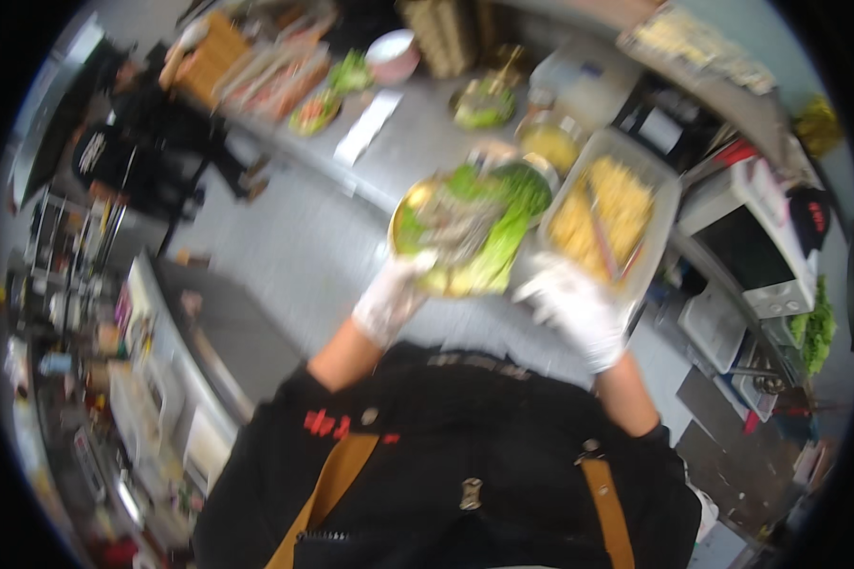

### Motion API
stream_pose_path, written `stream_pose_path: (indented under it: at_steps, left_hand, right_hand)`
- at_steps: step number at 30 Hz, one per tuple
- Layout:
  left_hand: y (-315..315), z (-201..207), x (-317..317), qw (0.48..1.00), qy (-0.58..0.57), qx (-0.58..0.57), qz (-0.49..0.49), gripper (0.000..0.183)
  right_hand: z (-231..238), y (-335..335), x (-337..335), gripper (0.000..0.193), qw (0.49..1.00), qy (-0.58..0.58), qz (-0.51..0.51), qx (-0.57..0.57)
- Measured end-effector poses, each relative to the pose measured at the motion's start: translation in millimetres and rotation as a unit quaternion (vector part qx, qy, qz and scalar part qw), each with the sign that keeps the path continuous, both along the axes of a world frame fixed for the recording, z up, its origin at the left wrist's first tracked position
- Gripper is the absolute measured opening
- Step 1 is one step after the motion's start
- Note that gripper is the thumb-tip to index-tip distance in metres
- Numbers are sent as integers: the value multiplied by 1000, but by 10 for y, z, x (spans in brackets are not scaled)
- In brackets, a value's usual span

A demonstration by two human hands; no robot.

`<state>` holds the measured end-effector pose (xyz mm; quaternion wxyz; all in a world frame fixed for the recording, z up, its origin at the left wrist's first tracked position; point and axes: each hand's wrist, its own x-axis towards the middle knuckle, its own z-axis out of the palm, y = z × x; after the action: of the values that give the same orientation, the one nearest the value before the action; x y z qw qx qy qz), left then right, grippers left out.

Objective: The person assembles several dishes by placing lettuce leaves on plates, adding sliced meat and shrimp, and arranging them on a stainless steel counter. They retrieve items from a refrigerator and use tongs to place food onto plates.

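Note:
A round gold-coloured bowl (396,228) is held by its near edge in my white-gloved left hand (394,294). Lettuce leaves (498,248) spread out over its right side, and a heap of greyish pieces (457,223), perhaps shrimp, lies in the middle. My right hand (576,305), also gloved, hovers just right of the bowl, its fingers stretched out and somewhat blurred, with nothing seen in them. Beyond that hand stands a translucent plastic tub (669,204) of yellow strips (621,204). Long tongs or a similar utensil (601,228) lie across the strips.
On the steel counter (389,175) stand another bowl of greens (484,102), a metal bowl with yellow contents (550,142), a pink-and-white bowl (393,55) and a white paper strip (367,128). A microwave (745,237) is at right. People in black (152,152) are at far left.

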<state>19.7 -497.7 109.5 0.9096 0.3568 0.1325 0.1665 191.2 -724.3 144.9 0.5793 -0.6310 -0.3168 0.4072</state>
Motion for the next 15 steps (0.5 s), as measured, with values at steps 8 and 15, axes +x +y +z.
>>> stream_pose_path:
  at_steps: [8,15]
  left_hand:
    - [1199,27,361,998,-5,-38,-58,64]
    - [2851,110,219,993,14,35,-110,66]
  right_hand:
    - [-264,1624,72,21,990,132,-54,18]
    - [25,2718,707,19,956,182,-218,77]
